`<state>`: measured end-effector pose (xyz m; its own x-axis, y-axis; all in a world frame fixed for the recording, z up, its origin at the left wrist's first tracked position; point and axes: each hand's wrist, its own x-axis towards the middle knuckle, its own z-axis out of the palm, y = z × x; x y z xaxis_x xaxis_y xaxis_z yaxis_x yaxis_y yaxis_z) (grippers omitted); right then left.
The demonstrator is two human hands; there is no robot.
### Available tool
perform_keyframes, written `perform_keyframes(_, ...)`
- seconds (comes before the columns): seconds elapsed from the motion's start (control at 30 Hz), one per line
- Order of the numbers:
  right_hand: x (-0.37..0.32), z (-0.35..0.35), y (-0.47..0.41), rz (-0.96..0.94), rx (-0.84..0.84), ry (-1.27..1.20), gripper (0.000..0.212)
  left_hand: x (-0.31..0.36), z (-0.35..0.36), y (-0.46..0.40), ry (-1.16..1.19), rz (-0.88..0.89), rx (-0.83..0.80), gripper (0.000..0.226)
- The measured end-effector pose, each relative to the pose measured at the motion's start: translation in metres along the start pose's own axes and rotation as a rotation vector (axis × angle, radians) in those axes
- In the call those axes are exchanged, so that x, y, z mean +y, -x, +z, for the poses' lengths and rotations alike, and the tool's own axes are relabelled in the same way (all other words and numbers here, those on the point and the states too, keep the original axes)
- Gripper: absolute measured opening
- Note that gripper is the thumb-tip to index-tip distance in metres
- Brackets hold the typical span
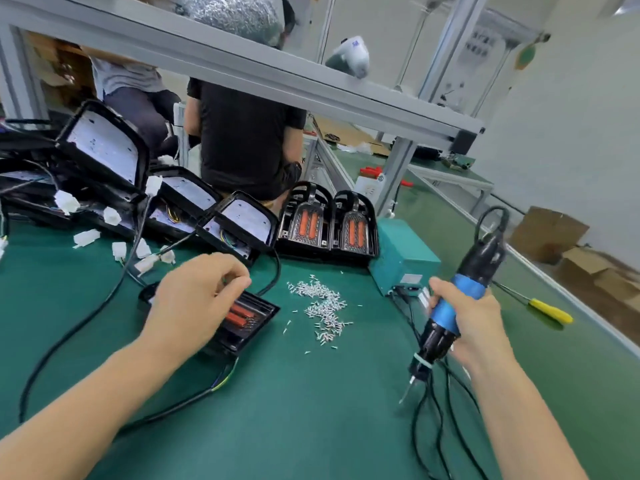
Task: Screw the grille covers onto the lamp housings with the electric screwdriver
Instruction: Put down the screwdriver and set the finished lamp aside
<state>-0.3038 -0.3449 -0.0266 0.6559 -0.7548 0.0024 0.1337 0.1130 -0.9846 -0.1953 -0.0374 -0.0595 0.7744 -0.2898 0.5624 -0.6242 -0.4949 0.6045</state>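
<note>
Your right hand [472,323] wraps the electric screwdriver [453,306], tip down above the green surface [277,427]. Your left hand [194,303], fingers curled, rests on the lamp housing [247,322] at ten o'clock of the driver; whether that grip pinches anything is unclear. Loose screws [323,303] lie between.

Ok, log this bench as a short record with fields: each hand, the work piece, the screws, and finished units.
left hand: rests on lamp housing, fingers curled
right hand: grips electric screwdriver, bit pointing down, off the work
screws: loose pile on green mat, right of the housing
finished units: two standing behind the pile
</note>
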Motion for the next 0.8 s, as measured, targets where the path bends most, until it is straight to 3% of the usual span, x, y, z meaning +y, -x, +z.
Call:
perform_keyframes(0.13, 0.016, -0.009, -0.019, 0.092, -0.071, 0.437, 0.036, 0.031, 0.051, -0.003, -0.073, 0.189, -0.171, 0.004)
perform_keyframes(0.27, 0.032, -0.001, -0.032, 0.129, -0.118, 0.787, 0.043, 0.039, 0.103, 0.002, -0.284, 0.2, -0.366, 0.012)
perform_keyframes(0.37, 0.044, 0.007, -0.038, 0.116, -0.186, 1.117, 0.054, 0.037, 0.125, 0.01, -0.43, 0.193, -0.42, 0.014)
perform_keyframes(0.47, 0.056, 0.013, -0.042, 0.056, -0.226, 1.445, 0.063, 0.029, 0.134, 0.01, -0.483, 0.162, -0.415, 0.018)
perform_keyframes(0.67, 0.07, 0.025, -0.052, -0.025, -0.222, 1.635, 0.061, 0.026, 0.135, 0.007, -0.533, 0.14, -0.417, 0.018)
perform_keyframes(0.73, 0.068, 0.029, -0.056, -0.065, -0.186, 1.698, 0.059, 0.031, 0.13, 0.008, -0.507, 0.194, -0.358, 0.009)
perform_keyframes(0.8, 0.068, 0.029, -0.058, -0.09, -0.167, 1.772, 0.054, 0.032, 0.131, 0.012, -0.444, 0.301, -0.304, 0.024)
